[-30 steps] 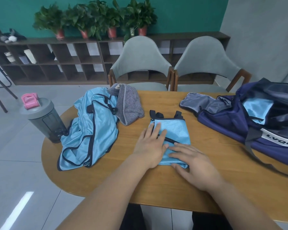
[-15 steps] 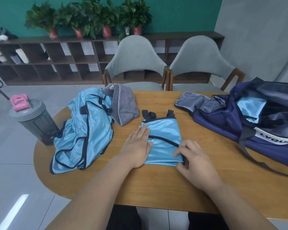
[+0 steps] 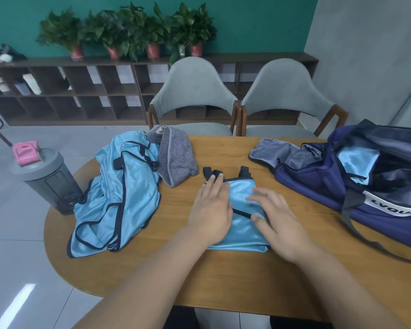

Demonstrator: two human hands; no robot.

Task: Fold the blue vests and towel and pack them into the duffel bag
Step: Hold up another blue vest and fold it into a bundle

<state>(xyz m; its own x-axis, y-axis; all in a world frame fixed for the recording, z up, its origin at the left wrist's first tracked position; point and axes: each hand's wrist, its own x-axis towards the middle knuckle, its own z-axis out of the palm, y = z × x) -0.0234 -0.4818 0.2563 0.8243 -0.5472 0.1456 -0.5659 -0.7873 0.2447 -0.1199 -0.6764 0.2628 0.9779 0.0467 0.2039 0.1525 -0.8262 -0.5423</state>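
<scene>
A folded blue vest (image 3: 243, 230) is laid on the worktop (image 3: 223, 276), between a crumpled vest (image 3: 119, 203) on the left and the open duffel bag (image 3: 318, 184) on the right. It is pressed flat by the left hand (image 3: 211, 210) and the right hand (image 3: 279, 224), fingers straight, nothing gripped. A striped towel (image 3: 176, 157) is bunched against the crumpled vest. Another blue vest (image 3: 356, 160) is seen inside the bag.
</scene>
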